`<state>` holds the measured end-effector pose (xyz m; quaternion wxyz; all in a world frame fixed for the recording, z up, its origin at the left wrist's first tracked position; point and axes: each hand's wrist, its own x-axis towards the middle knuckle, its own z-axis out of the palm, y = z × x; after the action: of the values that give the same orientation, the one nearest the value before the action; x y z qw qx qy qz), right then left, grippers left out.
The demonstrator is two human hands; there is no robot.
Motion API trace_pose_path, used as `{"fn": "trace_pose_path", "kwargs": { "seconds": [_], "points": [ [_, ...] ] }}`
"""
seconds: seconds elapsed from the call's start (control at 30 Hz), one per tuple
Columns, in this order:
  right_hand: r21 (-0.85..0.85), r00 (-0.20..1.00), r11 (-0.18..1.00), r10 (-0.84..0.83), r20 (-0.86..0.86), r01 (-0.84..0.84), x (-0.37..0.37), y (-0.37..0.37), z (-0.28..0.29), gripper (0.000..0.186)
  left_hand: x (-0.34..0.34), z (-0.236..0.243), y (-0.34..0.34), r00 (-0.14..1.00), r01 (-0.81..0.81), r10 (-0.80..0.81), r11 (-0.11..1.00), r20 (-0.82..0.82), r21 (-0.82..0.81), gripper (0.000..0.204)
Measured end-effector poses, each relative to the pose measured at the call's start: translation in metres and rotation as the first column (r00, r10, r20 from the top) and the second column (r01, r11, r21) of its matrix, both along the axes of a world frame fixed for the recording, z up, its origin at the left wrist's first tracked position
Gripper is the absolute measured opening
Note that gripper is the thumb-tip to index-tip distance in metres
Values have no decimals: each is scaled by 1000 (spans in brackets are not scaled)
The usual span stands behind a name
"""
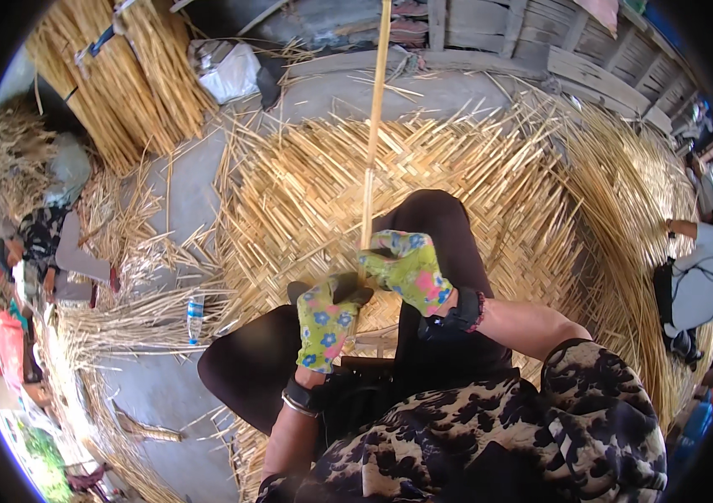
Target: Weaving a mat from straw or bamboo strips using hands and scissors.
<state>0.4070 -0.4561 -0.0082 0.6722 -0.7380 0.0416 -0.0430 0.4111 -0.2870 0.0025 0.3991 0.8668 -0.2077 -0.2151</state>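
A long pale reed strip (374, 134) stands out from my hands toward the upper edge. My right hand (401, 270), in a green flowered glove, is closed round it. Just below and to the left, my left hand (327, 321), in a matching glove, is closed at the lower part of the same strip, its fingertips partly hidden. Beneath and around me lies a woven mat of split reeds (289, 193), its loose ends sticking out along the edges. My dark-trousered knees are bent on either side of my hands.
Reed bundles (117, 75) lie upper left, loose strips (616, 226) at right. A plastic bottle (196, 318) stands left of the mat. One person (50, 251) sits far left, another (696, 281) far right. Weathered boards (515, 33) line the back.
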Motion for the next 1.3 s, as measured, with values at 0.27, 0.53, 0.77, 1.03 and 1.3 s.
{"fn": "trace_pose_path", "kwargs": {
  "seconds": [0.27,0.53,0.77,1.03,1.3],
  "points": [
    [731,996,683,72,-54,-10,-4,2,-14,52,-5,-20,4,986,-136,138,990,96,-31,16],
    [763,951,568,195,239,-308,-5,-45,11,33,15,42,-30,824,-245,-37,877,-566,-413,15],
    [725,965,681,-105,239,-106,-8,-50,-34,28,4,53,-52,849,-241,31,911,-528,-335,16],
    [-174,954,982,-21,300,76,38,-61,34,21,48,34,-42,996,-87,85,963,-22,-256,27],
    [535,987,836,161,-26,-122,102,-123,13,36,135,29,-102,954,-122,24,943,-300,-311,15]
  ]
}}
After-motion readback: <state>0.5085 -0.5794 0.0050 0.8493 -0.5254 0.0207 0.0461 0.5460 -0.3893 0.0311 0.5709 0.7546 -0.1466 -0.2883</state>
